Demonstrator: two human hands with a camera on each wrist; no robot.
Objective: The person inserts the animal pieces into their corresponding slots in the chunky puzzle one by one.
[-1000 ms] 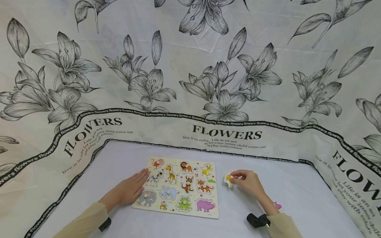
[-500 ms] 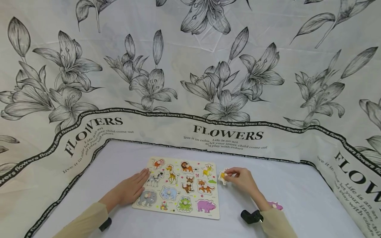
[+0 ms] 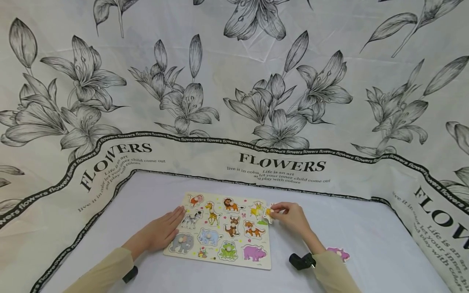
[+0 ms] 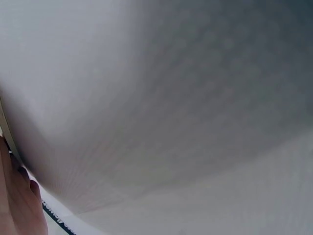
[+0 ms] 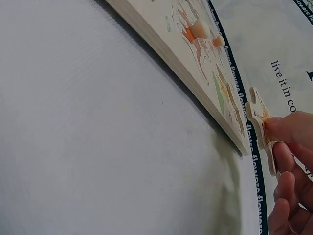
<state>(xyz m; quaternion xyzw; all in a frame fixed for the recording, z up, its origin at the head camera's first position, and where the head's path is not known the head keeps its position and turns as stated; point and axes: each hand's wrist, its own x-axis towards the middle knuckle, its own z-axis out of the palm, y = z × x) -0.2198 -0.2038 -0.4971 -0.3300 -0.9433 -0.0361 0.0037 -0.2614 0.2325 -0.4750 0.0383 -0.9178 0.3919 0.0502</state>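
Note:
In the head view a wooden animal puzzle board (image 3: 268,256) lies on the white cloth. My left hand (image 3: 161,231) rests along its left edge, fingers straight; the left wrist view shows only part of that hand (image 4: 22,200). Between thumb and fingers my right hand (image 3: 293,217) pinches a yellow goat puzzle piece (image 3: 269,215), tilted over the board's upper right edge, beside the printed yellow goat (image 3: 256,209). Seen from the right wrist, the goat piece (image 5: 259,120) stands nearly edge-on just past the board's corner, partly hidden by the fingers.
A purple hippo piece (image 3: 340,254) lies on the cloth by the right forearm, partly behind the sleeve. Knobbed pieces such as the frog (image 3: 228,249) and elephant (image 3: 181,246) sit in the board. A flower-printed curtain (image 3: 205,162) borders the back.
My right hand has carried the goat piece leftward, from the cloth right of the board to over the board's edge. More of the purple hippo shows. The left hand stays put.

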